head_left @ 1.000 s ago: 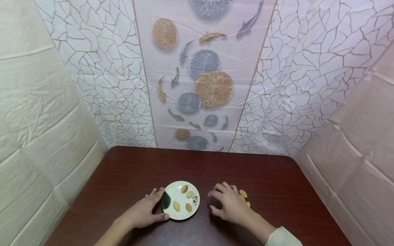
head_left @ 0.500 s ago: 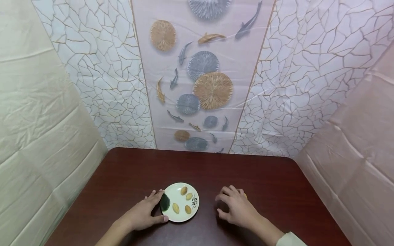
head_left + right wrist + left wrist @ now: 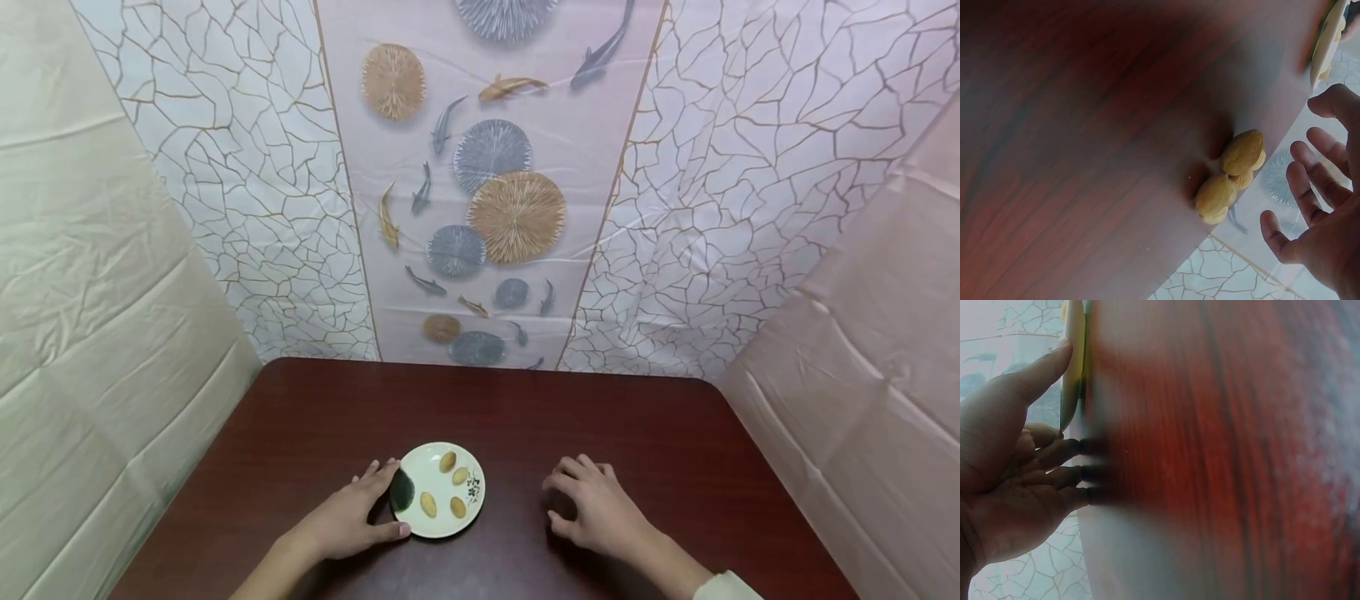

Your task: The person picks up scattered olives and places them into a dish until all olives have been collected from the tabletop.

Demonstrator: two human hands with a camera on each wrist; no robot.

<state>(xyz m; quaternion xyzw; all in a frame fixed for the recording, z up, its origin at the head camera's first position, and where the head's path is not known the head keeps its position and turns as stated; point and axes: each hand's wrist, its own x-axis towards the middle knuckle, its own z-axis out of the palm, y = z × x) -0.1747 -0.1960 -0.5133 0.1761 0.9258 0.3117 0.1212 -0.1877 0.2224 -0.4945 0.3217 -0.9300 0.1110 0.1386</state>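
Note:
My left hand (image 3: 348, 521) rests at the left rim of a small white plate (image 3: 442, 487) with a dark green patch and a printed flower sprig. Its thumb and extended fingertips touch the rim, also seen in the left wrist view. Several oval yellow-brown pieces (image 3: 428, 504), like nuts or dried fruit, lie spread on the plate. To the right, my right hand (image 3: 600, 512) hovers with loosely bent, parted fingers. In the right wrist view a small cluster of the same oval pieces (image 3: 1242, 153) lies on the table beside those fingers, untouched. In the head view my hand hides this cluster.
A dark red-brown wooden table (image 3: 480, 408) with rounded far corners carries everything. Behind it hangs a patterned cloth (image 3: 517, 217) with fish and round motifs. Plain pale cloths (image 3: 112, 333) close off both sides.
My right hand has shifted to the right, over the cluster of oval pieces, which was partly visible beside it and is now hidden in the head view. The left hand and plate stay put.

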